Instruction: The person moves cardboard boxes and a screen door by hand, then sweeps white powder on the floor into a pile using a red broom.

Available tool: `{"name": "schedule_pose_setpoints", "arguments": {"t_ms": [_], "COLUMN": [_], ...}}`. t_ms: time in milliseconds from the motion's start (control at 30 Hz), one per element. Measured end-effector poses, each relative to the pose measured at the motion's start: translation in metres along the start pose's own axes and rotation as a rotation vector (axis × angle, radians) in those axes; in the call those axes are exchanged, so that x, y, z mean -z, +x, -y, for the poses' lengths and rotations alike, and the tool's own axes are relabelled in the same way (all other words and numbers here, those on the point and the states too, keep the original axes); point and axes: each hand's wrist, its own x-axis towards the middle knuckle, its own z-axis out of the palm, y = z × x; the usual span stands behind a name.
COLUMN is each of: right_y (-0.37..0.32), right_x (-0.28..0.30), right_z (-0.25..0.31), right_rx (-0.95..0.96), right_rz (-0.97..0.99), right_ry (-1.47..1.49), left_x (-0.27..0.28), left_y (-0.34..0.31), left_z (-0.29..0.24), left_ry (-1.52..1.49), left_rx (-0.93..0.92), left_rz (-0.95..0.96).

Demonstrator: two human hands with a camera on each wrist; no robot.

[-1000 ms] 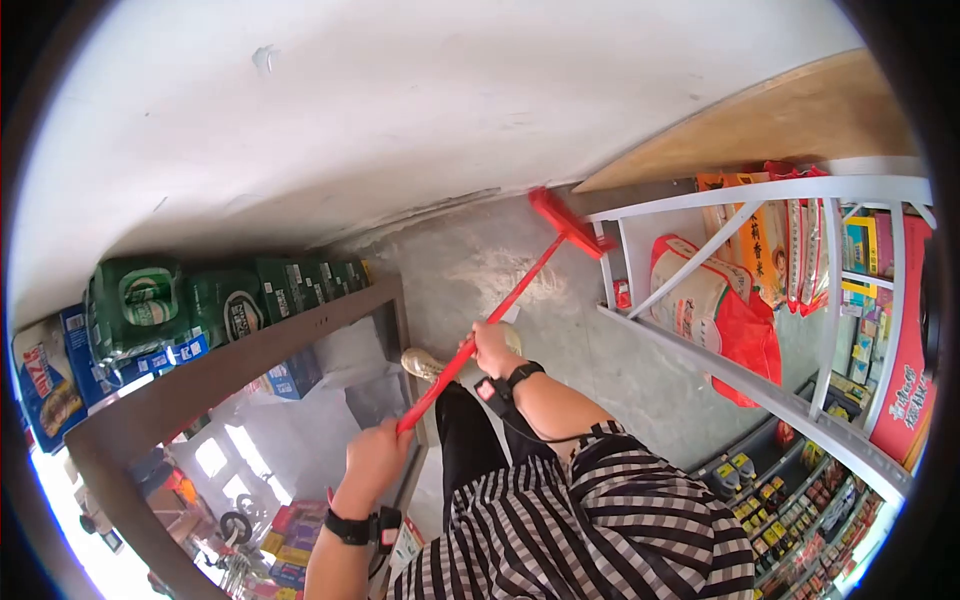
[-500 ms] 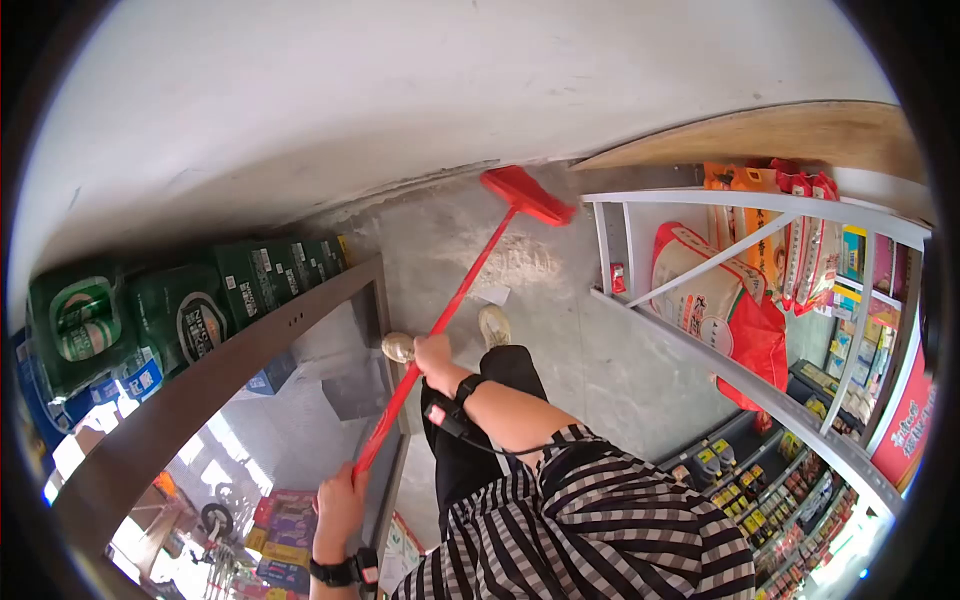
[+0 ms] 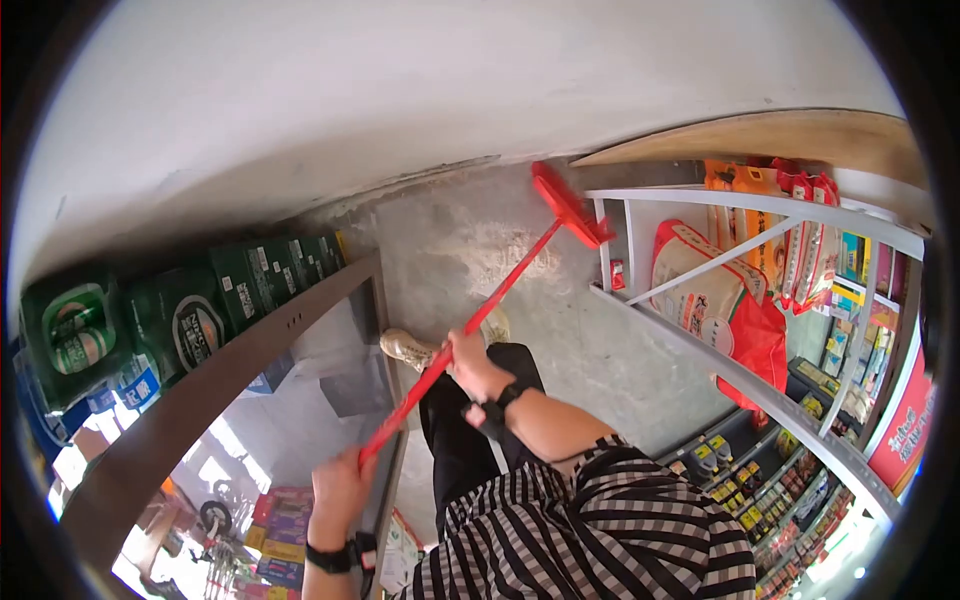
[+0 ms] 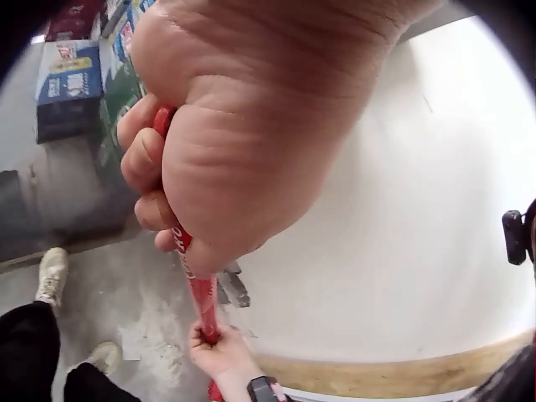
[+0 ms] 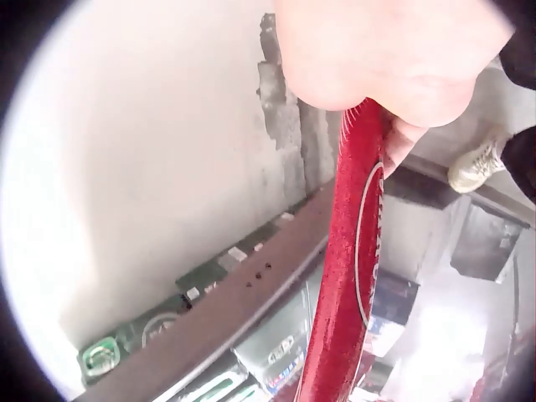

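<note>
A red broom (image 3: 500, 290) slants across the head view, its red head (image 3: 570, 208) on the grey floor close to the metal rack's corner. The left hand (image 3: 341, 490) grips the top end of the handle; in the left wrist view that hand (image 4: 243, 142) has its fingers curled round the red handle (image 4: 203, 301). Further down the handle, the right hand (image 3: 474, 362) holds it too. From the right wrist view, the right hand (image 5: 385, 59) wraps the handle (image 5: 343, 251), most of its fingers hidden behind the palm.
Pale dust (image 3: 515, 262) lies on the floor (image 3: 600, 360). A glass-topped case with a brown frame (image 3: 220, 390) and green packs (image 3: 190, 325) stand at the left. On the right are a grey metal rack (image 3: 720, 369), a rice sack (image 3: 695, 290) and shelves. A white wall (image 3: 400, 90) runs behind.
The broom head swung left, then back right towards the rack. Both hands shifted left and then slightly right again, keeping their grip on the handle.
</note>
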Motion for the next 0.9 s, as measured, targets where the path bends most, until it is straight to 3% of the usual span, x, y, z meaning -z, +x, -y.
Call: {"name": "schedule_pose_setpoints", "arguments": {"t_ms": [167,267,333,500,533,600,633,667,733,900], "right_y": [0.017,-0.011,-0.035,-0.058,-0.098,-0.138,-0.150,-0.157,-0.164,-0.125], "right_x": [-0.031,-0.053,-0.060,-0.029,-0.041,-0.043,-0.042,-0.043,-0.045,-0.059], "right_z": [0.000,-0.011,-0.025,-0.105,-0.078,-0.067,-0.067,-0.065,-0.060,-0.033], "right_rx": [0.052,-0.010,-0.065,-0.028,-0.220,-0.215,-0.210,-0.206,-0.215,-0.156], "right_rz": [-0.035,0.039,-0.027,0.278,0.231,0.235,0.230,0.242,0.258,0.368], "right_ry": [-0.180,-0.226,-0.362,-0.476,-0.378,-0.377,-0.375,-0.382,-0.401,-0.532], "left_x": [0.010,-0.007,-0.011,-0.010,0.001,0.027,0.031,0.031,0.041,0.001], "left_y": [0.016,-0.025,-0.052,-0.137,-0.148,-0.172,-0.188,-0.197,-0.201,-0.173], "left_z": [0.005,0.011,0.017,0.007,-0.001,-0.016,-0.014,-0.015,-0.029,-0.045], "left_ry": [0.002,-0.017,-0.098,-0.285,-0.282,-0.424,-0.317,-0.320,-0.483,-0.450], "left_rx": [0.019,0.144,0.170,0.299,0.304,0.488,0.253,0.256,0.533,0.423], "left_rz": [-0.021,-0.040,-0.042,-0.019,-0.028,0.160,0.106,0.093,0.132,0.041]}}
